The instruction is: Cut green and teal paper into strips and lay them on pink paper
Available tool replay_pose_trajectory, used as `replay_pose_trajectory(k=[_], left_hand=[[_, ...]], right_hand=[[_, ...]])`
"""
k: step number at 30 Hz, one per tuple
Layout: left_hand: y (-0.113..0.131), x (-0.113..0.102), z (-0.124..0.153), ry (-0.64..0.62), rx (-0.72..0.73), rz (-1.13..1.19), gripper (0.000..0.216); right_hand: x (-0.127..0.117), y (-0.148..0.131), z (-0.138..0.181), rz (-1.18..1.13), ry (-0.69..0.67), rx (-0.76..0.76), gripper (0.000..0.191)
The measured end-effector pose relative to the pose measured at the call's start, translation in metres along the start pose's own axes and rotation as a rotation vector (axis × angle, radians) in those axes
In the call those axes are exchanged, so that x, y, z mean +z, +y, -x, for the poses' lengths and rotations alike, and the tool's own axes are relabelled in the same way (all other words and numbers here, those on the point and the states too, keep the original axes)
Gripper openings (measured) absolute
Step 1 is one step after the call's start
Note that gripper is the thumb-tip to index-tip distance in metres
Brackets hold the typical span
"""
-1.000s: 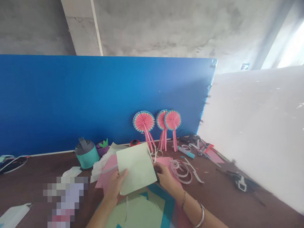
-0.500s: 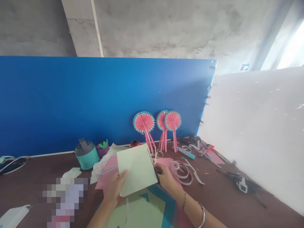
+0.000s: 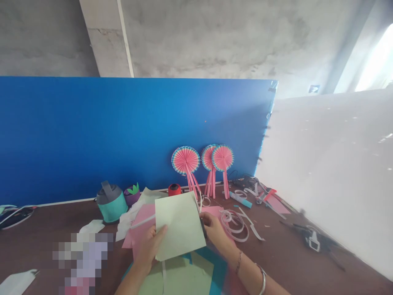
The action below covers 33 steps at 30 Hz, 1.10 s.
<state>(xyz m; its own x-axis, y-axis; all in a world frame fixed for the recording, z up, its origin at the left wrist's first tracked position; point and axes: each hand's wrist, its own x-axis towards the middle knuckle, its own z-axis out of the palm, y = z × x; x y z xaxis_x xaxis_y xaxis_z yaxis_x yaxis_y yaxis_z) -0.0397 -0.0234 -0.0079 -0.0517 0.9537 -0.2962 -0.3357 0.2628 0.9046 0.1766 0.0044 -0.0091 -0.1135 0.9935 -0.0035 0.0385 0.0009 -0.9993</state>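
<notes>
Before smooth blue panel point(image 3: 138, 123), over dark brown counter point(image 3: 267, 262): pale-green squarish paper sheet point(image 3: 181, 227), tilted up. Behind, three round pink pleated-paper fans point(image 3: 185, 160), propped at panel, likely for support. Left hand point(image 3: 151, 248): fingers pinch sheet's left edge, probably steadying it. Right hand point(image 3: 217, 233): fingers closed on dark, mostly hidden tool point(image 3: 203, 226), right edge. Narrow pale strip point(image 3: 201, 202) curls beside.

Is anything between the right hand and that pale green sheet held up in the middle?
Yes, seemingly: a dark object, mostly hidden, sits between the right hand and the pale green sheet, at its right edge. The left hand holds it directly.
</notes>
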Motion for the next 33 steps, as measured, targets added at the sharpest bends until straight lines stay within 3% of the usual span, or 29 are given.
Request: replay_pose_trajectory(k=[8, 23, 33], left_hand=[[-0.005, -0.001, -0.002, 0.013, -0.017, 0.009, 0.024], [-0.008, -0.006, -0.002, -0.107, 0.014, 0.010, 0.044], [-0.002, -0.001, 0.003, -0.071, 0.004, -0.023, 0.051]], right_hand=[[-0.004, 0.002, -0.004, -0.033, 0.012, 0.043, 0.035], [-0.006, 0.004, -0.006, -0.028, 0.004, -0.001, 0.029], [-0.005, 0.002, -0.006, -0.008, 0.053, 0.070, 0.024]])
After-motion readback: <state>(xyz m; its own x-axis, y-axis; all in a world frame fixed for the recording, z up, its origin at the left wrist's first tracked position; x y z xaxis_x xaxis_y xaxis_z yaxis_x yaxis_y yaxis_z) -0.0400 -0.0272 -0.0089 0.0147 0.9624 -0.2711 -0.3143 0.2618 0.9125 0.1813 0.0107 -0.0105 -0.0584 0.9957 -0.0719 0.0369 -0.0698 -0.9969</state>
